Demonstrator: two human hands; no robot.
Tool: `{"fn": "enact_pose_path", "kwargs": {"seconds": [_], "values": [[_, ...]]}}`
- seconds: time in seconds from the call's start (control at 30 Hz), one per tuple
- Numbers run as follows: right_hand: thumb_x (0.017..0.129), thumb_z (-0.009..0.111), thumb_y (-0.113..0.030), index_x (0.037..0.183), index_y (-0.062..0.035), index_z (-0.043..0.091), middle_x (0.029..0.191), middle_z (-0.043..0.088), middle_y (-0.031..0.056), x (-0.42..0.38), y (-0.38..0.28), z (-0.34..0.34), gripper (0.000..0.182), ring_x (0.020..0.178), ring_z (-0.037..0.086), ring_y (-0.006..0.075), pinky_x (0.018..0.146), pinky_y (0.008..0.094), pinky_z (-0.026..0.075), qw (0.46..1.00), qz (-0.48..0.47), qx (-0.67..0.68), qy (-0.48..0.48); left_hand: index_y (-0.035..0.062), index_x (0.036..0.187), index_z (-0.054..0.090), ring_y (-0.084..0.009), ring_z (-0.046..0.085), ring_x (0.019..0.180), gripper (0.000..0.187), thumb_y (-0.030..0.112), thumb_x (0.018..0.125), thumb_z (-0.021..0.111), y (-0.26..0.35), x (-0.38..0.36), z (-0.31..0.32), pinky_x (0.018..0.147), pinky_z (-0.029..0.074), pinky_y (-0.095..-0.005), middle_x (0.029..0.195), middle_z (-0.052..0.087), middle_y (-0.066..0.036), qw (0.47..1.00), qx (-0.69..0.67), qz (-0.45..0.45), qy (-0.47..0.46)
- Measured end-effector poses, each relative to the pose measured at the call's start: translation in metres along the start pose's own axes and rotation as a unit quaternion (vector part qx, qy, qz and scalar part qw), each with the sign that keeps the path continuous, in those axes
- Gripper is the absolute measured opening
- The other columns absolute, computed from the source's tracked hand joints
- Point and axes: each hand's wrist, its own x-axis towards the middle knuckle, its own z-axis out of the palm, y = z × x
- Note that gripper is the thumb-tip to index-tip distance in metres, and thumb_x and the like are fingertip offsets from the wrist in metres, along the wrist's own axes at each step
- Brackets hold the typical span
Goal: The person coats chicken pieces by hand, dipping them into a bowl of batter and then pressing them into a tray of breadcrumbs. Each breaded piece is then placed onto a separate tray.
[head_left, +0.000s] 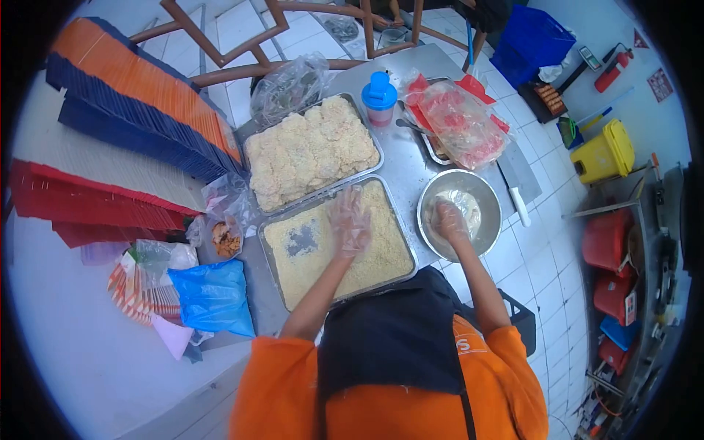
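My left hand [350, 222], in a clear plastic glove, lies with its fingers stretched out over the tray of pale breadcrumbs [389, 253]. A bare grey patch shows in the crumbs to its left. Inside the steel bowl [496, 214] on the right, my gloved right hand [449, 218] is closed at the whitish wet contents [469, 204]; what its fingers hold, if anything, is hidden. Behind the crumb tray stands a second tray heaped with crumb-coated pieces [312, 150].
A blue-lidded shaker [379, 99] stands at the back, beside a red and clear plastic bag [462, 121]. A white-handled knife [519, 205] lies at the table's right edge. Left are a blue bag [213, 297] and stacked folded cartons [139, 88]. A person's hand shows beyond the table.
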Motion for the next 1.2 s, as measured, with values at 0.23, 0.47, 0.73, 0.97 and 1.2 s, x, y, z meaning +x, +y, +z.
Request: {"fn": "enact_pose_path", "kwargs": {"seconds": [0.23,0.47,0.73,0.97,1.2], "values": [[0.067,0.073,-0.022,0.102,0.0018,0.062,0.095,0.065,0.0236,-0.003,0.024,-0.042,0.044,0.089,0.065,0.0351,0.080,0.0404,0.052,0.985,0.047,0.156,-0.061,0.0121,0.150,0.021,-0.0301,0.009,0.146,0.078,0.054,0.088,0.043,0.022,-0.018,-0.011,0.113,0.003,-0.0606,0.158,0.012,-0.013,0.996,-0.013,-0.030,-0.077],[0.075,0.076,-0.029,0.100,-0.0006,0.067,0.096,0.068,0.0122,-0.015,0.055,-0.082,0.039,0.092,0.064,0.0192,0.078,0.0333,0.052,0.879,0.136,0.448,-0.090,0.0113,0.151,0.016,-0.0305,0.007,0.146,0.085,0.059,0.087,0.042,0.022,-0.009,-0.021,0.114,0.002,-0.0578,0.158,0.009,-0.013,0.986,-0.021,0.019,-0.162],[0.070,0.081,-0.025,0.117,-0.0024,0.058,0.107,0.064,0.0109,-0.037,0.038,-0.126,0.057,0.098,0.062,0.0210,0.085,0.0322,0.050,0.867,0.077,0.484,-0.090,0.0098,0.149,0.023,-0.0334,0.021,0.142,0.065,0.041,0.094,0.040,-0.035,-0.012,0.043,0.116,0.017,-0.0451,0.155,0.019,-0.015,0.991,-0.044,0.100,-0.075],[0.070,0.079,-0.022,0.099,-0.0010,0.066,0.099,0.067,0.0125,-0.034,0.064,-0.089,0.038,0.094,0.064,0.0254,0.082,0.0392,0.049,0.923,0.083,0.376,-0.011,0.0148,0.139,0.044,-0.0294,0.034,0.135,0.053,0.041,0.093,0.043,-0.007,-0.022,0.024,0.113,0.021,-0.0464,0.145,0.041,-0.009,0.991,-0.085,-0.097,-0.027],[0.071,0.077,-0.018,0.096,-0.0016,0.066,0.093,0.066,0.0170,-0.027,0.084,-0.055,0.032,0.087,0.064,0.0256,0.077,0.0376,0.049,0.980,0.033,0.197,-0.004,0.0209,0.143,0.039,-0.0318,0.033,0.136,0.055,0.041,0.092,0.043,-0.008,-0.026,0.037,0.114,0.018,-0.0516,0.148,0.038,-0.005,0.994,-0.017,-0.103,-0.018]]}}
